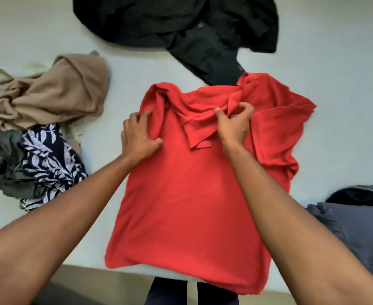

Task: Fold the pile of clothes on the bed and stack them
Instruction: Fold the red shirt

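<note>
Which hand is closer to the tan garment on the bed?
Left. The left hand grips the red shirt at its shoulder edge, on the side facing the tan garment. The right hand pinches the collar, farther off.

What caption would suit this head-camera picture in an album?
Left hand and right hand grip a red polo shirt near its collar on the bed, unfolded clothes beside it.

Bed [33,27] w/ plain pale sheet, whitish-grey, fills most of view from far to near. Sheet smooth, few creases. Near edge runs across bottom, slightly tilted. Below it, strip of dull grey-brown floor [88,280], darker twd near left. Light soft & even, shadows faint.
</note>
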`<action>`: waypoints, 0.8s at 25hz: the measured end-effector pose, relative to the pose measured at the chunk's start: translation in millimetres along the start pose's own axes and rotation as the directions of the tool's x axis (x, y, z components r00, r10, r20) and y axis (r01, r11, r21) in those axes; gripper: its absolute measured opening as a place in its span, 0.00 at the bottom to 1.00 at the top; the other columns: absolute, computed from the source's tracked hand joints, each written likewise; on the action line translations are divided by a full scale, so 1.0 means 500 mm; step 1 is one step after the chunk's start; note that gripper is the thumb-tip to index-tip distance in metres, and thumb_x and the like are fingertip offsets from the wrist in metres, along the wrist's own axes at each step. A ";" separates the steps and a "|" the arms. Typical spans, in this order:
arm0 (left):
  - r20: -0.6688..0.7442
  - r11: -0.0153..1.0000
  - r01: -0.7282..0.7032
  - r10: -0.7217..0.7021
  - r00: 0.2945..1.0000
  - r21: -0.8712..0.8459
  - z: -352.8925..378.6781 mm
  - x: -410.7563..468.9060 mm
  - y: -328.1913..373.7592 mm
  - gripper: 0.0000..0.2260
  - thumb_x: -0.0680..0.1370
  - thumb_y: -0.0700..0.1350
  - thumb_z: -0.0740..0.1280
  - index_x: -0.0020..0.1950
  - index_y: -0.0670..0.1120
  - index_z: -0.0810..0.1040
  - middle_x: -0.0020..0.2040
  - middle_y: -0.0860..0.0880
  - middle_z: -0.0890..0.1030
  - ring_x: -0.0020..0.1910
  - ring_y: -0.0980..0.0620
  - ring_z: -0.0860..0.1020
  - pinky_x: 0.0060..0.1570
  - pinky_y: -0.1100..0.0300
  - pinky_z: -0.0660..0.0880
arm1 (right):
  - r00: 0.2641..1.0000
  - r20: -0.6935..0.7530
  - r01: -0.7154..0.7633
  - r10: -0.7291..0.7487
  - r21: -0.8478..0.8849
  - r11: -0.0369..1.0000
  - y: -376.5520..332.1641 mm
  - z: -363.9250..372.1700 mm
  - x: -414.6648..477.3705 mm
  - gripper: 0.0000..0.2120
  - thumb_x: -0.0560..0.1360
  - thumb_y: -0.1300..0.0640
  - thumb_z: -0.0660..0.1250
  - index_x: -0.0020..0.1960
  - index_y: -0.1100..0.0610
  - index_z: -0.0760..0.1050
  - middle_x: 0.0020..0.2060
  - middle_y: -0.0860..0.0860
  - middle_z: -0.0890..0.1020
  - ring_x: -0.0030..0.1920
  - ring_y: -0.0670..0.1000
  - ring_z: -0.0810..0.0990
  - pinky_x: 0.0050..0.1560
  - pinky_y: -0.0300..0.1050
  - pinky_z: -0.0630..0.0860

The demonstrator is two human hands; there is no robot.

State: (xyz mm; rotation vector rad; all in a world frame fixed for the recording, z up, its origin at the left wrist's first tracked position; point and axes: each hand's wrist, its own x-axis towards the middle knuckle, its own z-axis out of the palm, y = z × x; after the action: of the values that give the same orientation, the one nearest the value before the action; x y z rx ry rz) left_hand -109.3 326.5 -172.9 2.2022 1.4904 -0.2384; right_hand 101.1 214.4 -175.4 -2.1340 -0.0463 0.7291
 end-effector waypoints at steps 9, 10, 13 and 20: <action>-0.105 0.927 0.121 -0.168 0.980 -0.354 -0.110 0.095 -0.056 0.21 0.69 0.46 0.57 0.52 0.50 0.85 0.47 0.44 0.85 0.50 0.41 0.81 0.48 0.50 0.78 | 0.999 -0.037 0.008 0.005 0.337 0.942 -0.122 0.053 -0.014 0.17 0.71 0.64 0.73 0.50 0.50 0.68 0.38 0.48 0.75 0.30 0.48 0.77 0.36 0.53 0.79; -0.119 0.923 0.117 -0.171 0.978 -0.366 -0.123 0.102 -0.063 0.20 0.70 0.47 0.56 0.51 0.48 0.85 0.46 0.44 0.85 0.49 0.40 0.82 0.47 0.50 0.78 | 0.999 -0.042 0.015 0.003 0.426 0.905 -0.155 0.059 0.014 0.16 0.73 0.68 0.71 0.50 0.52 0.69 0.38 0.49 0.74 0.29 0.46 0.75 0.31 0.47 0.77; -0.168 0.921 0.095 -0.168 0.971 -0.377 -0.143 0.116 -0.066 0.15 0.73 0.46 0.61 0.52 0.48 0.85 0.45 0.46 0.85 0.47 0.44 0.81 0.49 0.52 0.77 | 0.999 0.008 -0.035 0.036 0.543 0.839 -0.241 0.069 0.094 0.20 0.74 0.67 0.68 0.63 0.53 0.70 0.52 0.54 0.80 0.41 0.49 0.81 0.37 0.44 0.82; 0.211 0.858 0.184 -0.091 0.973 -0.480 -0.117 0.138 -0.073 0.19 0.75 0.61 0.67 0.35 0.48 0.85 0.29 0.50 0.81 0.27 0.49 0.79 0.34 0.57 0.78 | 0.882 -0.089 0.457 -0.462 -0.070 0.886 -0.206 0.084 0.066 0.13 0.71 0.61 0.64 0.52 0.52 0.81 0.38 0.40 0.80 0.39 0.36 0.78 0.49 0.32 0.74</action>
State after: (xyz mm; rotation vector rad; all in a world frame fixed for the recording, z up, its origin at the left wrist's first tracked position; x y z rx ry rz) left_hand -121.9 422.2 -158.9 1.6211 1.4178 -0.0814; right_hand 129.4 319.1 -133.8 -2.0863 -0.5039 0.3359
